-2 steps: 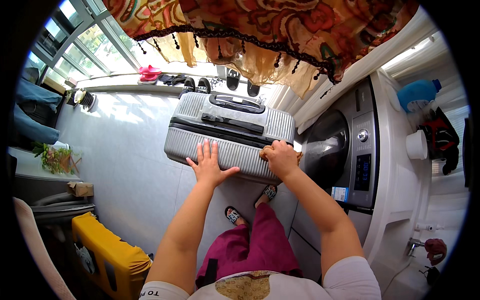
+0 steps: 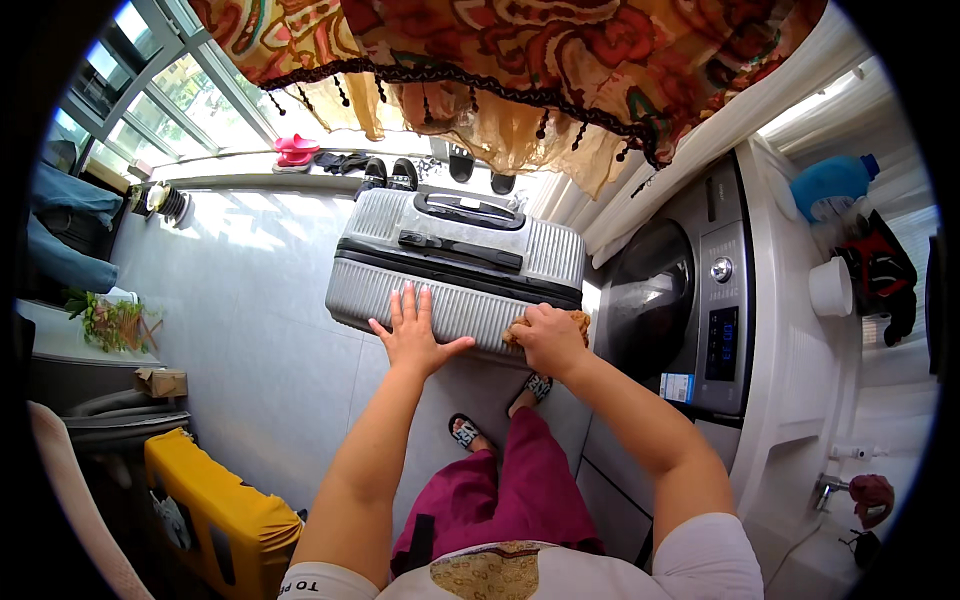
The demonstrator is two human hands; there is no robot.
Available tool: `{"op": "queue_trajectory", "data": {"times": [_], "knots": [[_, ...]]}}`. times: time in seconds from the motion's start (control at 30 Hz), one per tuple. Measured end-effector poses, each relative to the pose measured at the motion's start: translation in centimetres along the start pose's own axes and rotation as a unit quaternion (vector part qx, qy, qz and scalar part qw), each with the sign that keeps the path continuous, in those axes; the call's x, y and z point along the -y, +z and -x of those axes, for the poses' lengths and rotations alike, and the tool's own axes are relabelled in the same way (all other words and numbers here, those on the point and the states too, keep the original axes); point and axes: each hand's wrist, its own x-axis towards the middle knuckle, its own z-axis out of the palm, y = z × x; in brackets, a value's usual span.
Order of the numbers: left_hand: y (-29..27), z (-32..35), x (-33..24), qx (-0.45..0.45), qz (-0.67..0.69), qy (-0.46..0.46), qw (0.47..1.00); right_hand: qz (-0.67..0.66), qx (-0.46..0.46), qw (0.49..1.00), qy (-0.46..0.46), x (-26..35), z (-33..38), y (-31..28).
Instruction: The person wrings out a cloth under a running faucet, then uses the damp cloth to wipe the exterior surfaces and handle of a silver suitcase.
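Observation:
A silver ribbed suitcase [image 2: 460, 315] with black handles and a dark zip band stands on the floor before me. My left hand [image 2: 415, 338] lies on its near ribbed side, fingers spread, holding nothing. At the right end of that same side, my right hand [image 2: 552, 338] grips a crumpled brown cloth [image 2: 577, 322] and presses it against the ribs. Part of the cloth is hidden under my fingers.
Close on the right stands a dark grey washing machine [image 2: 690, 290] beside a white counter. A yellow-covered case [image 2: 225, 515] is at lower left. Beyond the suitcase, pink clogs [image 2: 296, 150] and other shoes line the window ledge, under a hanging patterned red cloth [image 2: 560, 70].
My right hand has slid slightly left and down along the suitcase side with the cloth. My left hand keeps its place on the ribs.

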Motion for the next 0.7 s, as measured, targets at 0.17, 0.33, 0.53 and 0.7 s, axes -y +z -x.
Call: {"op": "queue_trajectory", "data": {"times": [0.17,0.33,0.53,0.7], "knots": [[-0.3,0.0,-0.8,0.007,0.0,0.001,1.0,0.094,0.019,0.995,0.038,-2.2,-1.1,-0.6],[-0.3,0.3,-0.5,0.016,-0.014,-0.005,1.0,0.057,0.058,0.992,-0.094,-2.6,0.0,-1.3],[-0.2,0.1,-0.7,0.02,-0.018,-0.003,1.0,0.082,0.072,0.989,-0.104,-3.2,-1.2,-1.9],[0.3,0.2,-0.6,0.014,-0.029,-0.004,0.999,0.086,0.073,0.982,-0.15,-3.9,-1.9,-2.6]]}}
